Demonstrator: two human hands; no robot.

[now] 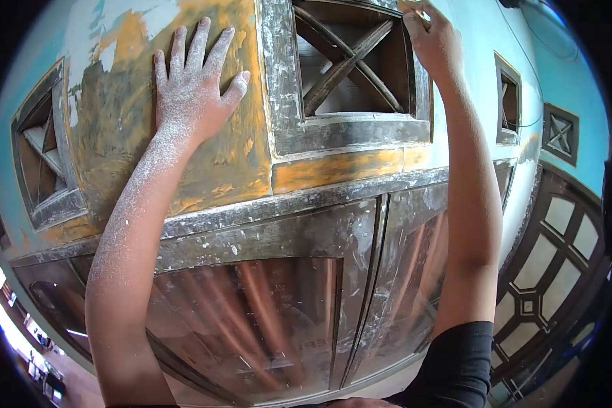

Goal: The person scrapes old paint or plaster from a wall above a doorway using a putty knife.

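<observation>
My left hand (192,92) lies flat against the wall (115,129), fingers spread, with white dust over the hand and forearm. Under it the wall surface is patchy yellow and dark, and blue paint is peeling near the top. My right hand (438,44) is raised at the upper right corner of a dark wooden vent frame (353,132). Its fingers are closed around something small, mostly hidden, that I cannot make out. Crossed wooden bars (350,64) fill the vent opening between my two hands.
Below the vent runs a dusty wooden ledge (306,183) above glazed doors (251,313) with curtains behind them. Smaller vents (44,146) sit to the left and right. On the far right stands a paneled door (544,265); loose wires hang near the upper right.
</observation>
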